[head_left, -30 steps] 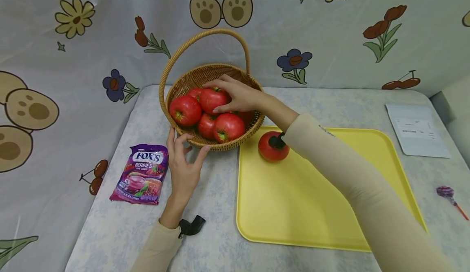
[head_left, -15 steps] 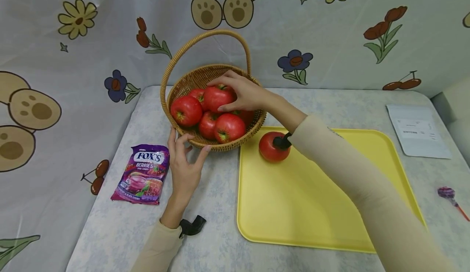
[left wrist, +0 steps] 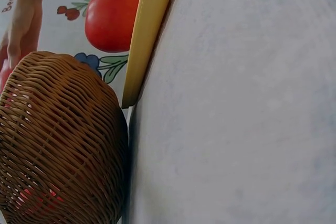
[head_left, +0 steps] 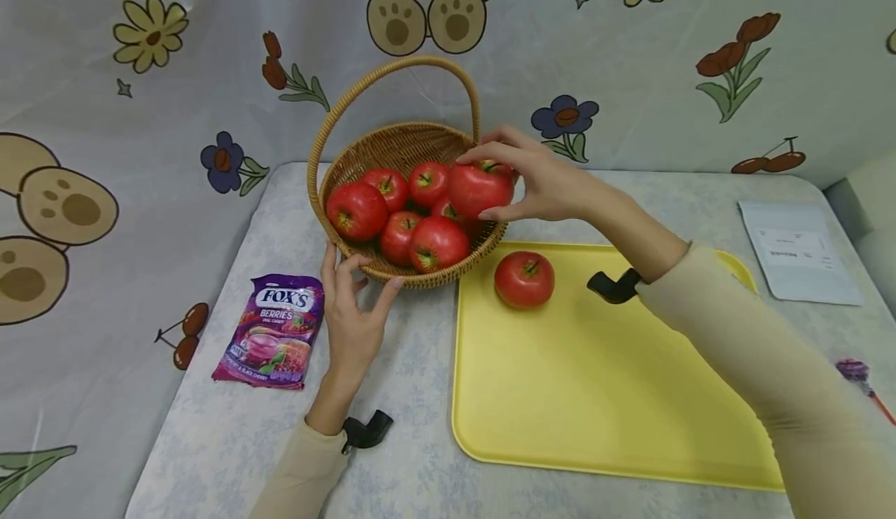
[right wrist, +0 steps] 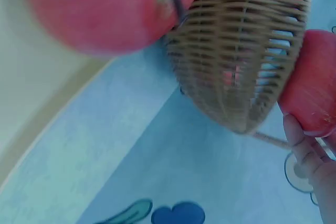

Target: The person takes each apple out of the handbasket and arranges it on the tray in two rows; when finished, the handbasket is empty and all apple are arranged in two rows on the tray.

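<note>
Fingers of right hand (head_left: 542, 184) clasp round glossy apple (head_left: 480, 188).

I am seeing the head camera looking down over the table (head_left: 420, 457). Both wrist cameras are sitting low and close, sharing the basket (left wrist: 58, 145) wall, the tray (left wrist: 149, 24) edge and an apple (right wrist: 100, 3).
</note>
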The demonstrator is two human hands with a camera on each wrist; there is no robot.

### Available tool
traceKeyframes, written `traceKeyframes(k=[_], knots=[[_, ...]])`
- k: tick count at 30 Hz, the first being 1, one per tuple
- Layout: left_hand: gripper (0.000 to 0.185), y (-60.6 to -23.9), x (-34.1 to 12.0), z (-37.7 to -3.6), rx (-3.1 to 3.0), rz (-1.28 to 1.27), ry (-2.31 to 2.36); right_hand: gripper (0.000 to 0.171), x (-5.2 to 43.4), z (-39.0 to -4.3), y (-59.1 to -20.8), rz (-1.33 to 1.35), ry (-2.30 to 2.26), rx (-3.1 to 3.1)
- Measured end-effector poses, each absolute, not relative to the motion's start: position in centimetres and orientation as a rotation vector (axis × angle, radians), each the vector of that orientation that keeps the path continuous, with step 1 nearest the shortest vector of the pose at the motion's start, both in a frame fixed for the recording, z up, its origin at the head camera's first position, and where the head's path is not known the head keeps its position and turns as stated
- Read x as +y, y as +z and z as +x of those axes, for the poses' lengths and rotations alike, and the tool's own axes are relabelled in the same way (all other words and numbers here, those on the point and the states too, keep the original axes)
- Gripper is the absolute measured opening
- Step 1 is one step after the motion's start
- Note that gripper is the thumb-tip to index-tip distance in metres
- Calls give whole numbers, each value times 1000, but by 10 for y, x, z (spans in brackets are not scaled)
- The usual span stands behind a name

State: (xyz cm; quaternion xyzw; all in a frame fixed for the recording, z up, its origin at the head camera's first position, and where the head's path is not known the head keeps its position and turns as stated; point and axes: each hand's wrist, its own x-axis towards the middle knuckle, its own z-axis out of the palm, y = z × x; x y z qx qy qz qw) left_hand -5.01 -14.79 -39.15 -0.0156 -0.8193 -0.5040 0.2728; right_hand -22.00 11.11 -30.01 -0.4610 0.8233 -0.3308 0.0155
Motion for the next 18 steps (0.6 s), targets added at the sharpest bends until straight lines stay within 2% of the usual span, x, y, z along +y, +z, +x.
traceKeyframes(k=[11,18], knots=[[40,-391,-147,-50,-2204,-37,-1361,66,168,-191,-289,-1518,-924,2718],[41,-390,-148,-50,-2207,-46,-1367,71,198,-175,-304,-1436,-831,2755]])
